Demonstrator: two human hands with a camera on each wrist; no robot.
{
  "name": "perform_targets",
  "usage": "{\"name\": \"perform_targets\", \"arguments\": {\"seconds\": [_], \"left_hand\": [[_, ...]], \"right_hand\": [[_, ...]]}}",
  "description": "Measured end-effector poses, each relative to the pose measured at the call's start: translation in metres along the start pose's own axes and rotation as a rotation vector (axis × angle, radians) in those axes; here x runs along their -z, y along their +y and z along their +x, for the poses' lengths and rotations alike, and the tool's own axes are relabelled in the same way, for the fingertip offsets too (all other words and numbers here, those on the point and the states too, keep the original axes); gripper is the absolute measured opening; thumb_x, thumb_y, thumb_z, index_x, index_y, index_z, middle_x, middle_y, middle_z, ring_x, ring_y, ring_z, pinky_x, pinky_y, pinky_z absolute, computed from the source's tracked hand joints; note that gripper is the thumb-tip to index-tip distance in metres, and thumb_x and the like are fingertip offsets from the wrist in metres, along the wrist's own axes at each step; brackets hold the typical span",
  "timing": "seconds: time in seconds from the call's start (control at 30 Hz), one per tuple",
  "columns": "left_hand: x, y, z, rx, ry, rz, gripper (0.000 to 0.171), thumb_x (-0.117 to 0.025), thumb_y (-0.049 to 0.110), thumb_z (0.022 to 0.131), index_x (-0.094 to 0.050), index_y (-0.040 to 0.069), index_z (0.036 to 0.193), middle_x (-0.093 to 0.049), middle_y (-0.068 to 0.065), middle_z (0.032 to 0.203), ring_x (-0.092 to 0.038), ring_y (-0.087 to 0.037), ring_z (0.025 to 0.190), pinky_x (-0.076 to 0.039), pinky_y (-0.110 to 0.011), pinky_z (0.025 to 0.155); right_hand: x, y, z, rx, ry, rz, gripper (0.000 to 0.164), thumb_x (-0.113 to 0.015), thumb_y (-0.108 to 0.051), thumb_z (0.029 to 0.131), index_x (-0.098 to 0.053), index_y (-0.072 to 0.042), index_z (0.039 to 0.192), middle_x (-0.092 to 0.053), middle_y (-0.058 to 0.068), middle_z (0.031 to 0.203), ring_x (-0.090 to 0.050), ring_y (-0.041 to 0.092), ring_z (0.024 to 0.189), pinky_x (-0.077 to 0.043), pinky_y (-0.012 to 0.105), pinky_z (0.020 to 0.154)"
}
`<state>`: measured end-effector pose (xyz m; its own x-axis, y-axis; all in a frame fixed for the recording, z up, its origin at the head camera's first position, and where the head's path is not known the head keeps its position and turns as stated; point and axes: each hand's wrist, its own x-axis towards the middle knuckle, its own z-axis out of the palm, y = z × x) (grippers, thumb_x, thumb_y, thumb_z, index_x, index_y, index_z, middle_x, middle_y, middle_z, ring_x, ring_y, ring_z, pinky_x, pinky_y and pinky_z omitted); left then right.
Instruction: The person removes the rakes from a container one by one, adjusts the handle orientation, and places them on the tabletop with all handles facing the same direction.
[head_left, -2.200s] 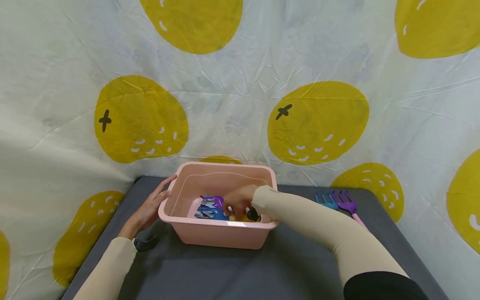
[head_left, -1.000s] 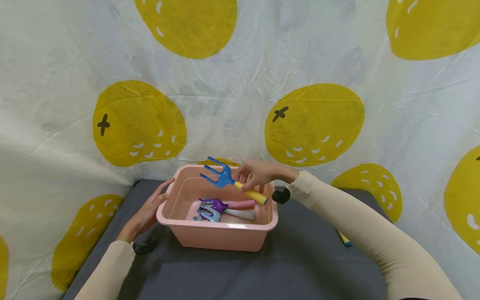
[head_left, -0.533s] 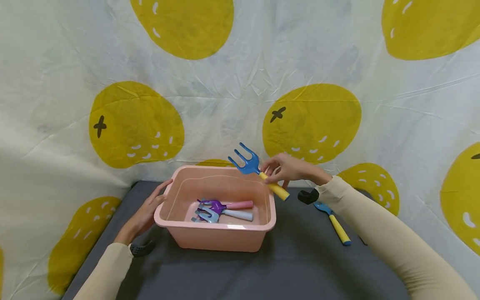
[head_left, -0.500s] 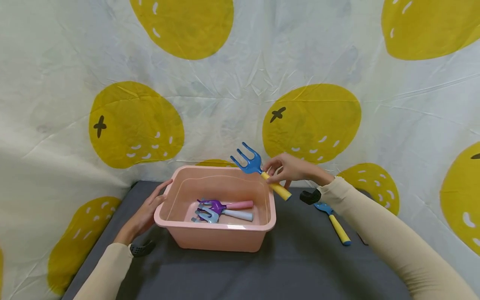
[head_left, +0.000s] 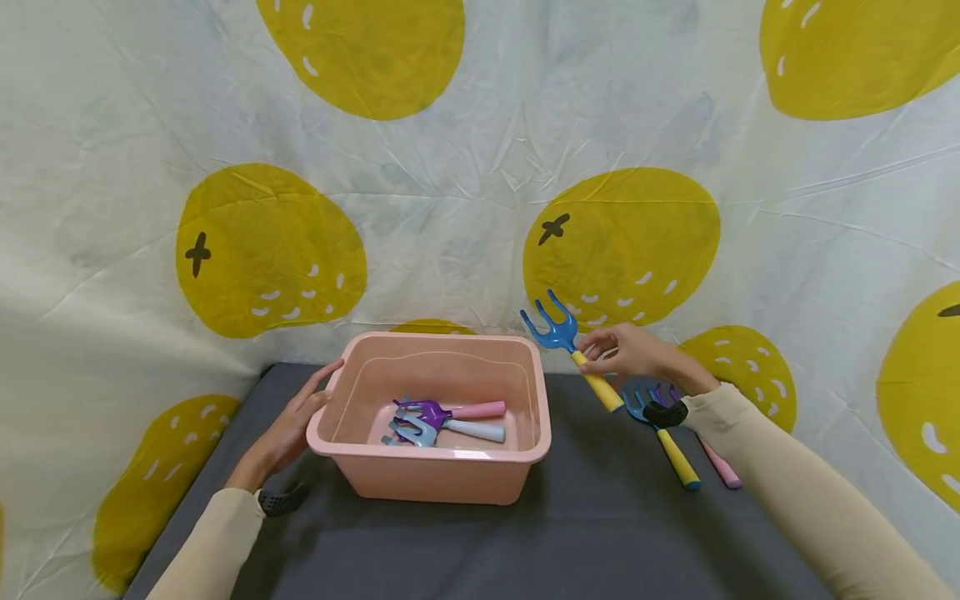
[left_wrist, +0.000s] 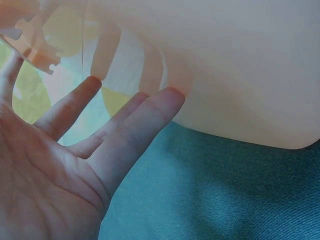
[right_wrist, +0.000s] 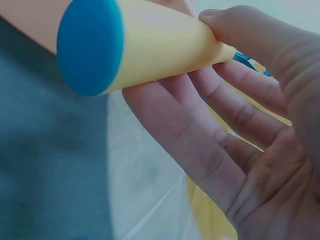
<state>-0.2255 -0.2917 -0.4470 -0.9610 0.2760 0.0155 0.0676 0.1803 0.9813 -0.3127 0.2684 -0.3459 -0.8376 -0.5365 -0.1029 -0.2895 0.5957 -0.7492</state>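
My right hand [head_left: 630, 354] pinches the yellow handle of a blue hand fork [head_left: 558, 335], thumb against fingers, above the table to the right of a pink plastic tub [head_left: 427, 475]. In the right wrist view the handle [right_wrist: 160, 42] shows its blue end cap. My left hand [head_left: 294, 421] touches the tub's left side; in the left wrist view its straight fingers [left_wrist: 135, 125] press on the wall. Inside the tub lie a purple hand fork with a pink handle [head_left: 478, 410] and a light blue one with a pale handle [head_left: 476, 430], partly overlapping.
On the grey table [head_left: 420, 550], right of the tub, lie another blue fork with a yellow handle [head_left: 678, 459] and a purple fork with a pink handle [head_left: 722, 465], partly behind my right wrist. A fruit-printed curtain [head_left: 450, 225] hangs behind.
My right hand has lifted the blue hand fork with the yellow handle out of the tub and carried it right, past the tub's rim. The left hand stays on the tub.
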Motion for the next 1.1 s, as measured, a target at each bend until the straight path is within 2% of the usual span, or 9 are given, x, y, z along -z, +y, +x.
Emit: {"name": "perform_targets", "arguments": {"seconds": [0.1,0.23,0.47,0.83,1.1], "left_hand": [[0.0,0.0,0.0,0.0,-0.002,-0.003,0.058,-0.038,0.039,0.112,-0.015,0.034,0.165,-0.008,-0.012,0.17,-0.031,-0.045,0.142,-0.042,-0.062,0.105],[-0.001,0.001,0.0,-0.005,0.003,-0.011,0.058,-0.038,0.038,0.111,-0.016,0.034,0.165,-0.011,-0.013,0.169,-0.032,-0.045,0.141,-0.044,-0.06,0.103],[-0.001,0.001,-0.001,-0.016,-0.006,-0.01,0.058,-0.036,0.037,0.112,-0.013,0.033,0.165,-0.01,-0.017,0.169,-0.033,-0.046,0.14,-0.047,-0.058,0.102],[-0.001,-0.001,-0.001,-0.004,0.003,-0.01,0.058,-0.037,0.038,0.112,-0.014,0.033,0.165,-0.009,-0.014,0.17,-0.031,-0.046,0.142,-0.042,-0.064,0.104],[-0.001,-0.002,0.0,-0.007,-0.003,0.003,0.058,-0.036,0.038,0.112,-0.014,0.034,0.165,-0.009,-0.013,0.17,-0.029,-0.046,0.144,-0.04,-0.065,0.105]], "right_hand": [[-0.003,0.022,-0.007,-0.001,0.032,0.011,0.049,-0.079,-0.028,0.093,-0.065,0.0,0.13,-0.074,0.016,0.109,-0.073,0.025,0.083,-0.06,0.047,0.062],[-0.011,0.049,-0.017,-0.025,0.056,0.079,0.049,-0.077,-0.025,0.094,-0.062,0.004,0.13,-0.074,0.019,0.108,-0.072,0.027,0.08,-0.06,0.048,0.062],[-0.029,0.088,-0.034,-0.081,0.071,0.196,0.05,-0.074,-0.022,0.096,-0.059,0.007,0.134,-0.071,0.017,0.108,-0.069,0.029,0.086,-0.06,0.047,0.063],[-0.051,0.13,-0.052,-0.155,0.09,0.272,0.053,-0.073,-0.023,0.097,-0.057,0.009,0.135,-0.074,0.017,0.108,-0.069,0.025,0.085,-0.06,0.051,0.065],[-0.061,0.146,-0.059,-0.191,0.087,0.295,0.05,-0.073,-0.022,0.097,-0.058,0.011,0.132,-0.074,0.012,0.1,-0.067,0.022,0.079,-0.06,0.048,0.064]]}}
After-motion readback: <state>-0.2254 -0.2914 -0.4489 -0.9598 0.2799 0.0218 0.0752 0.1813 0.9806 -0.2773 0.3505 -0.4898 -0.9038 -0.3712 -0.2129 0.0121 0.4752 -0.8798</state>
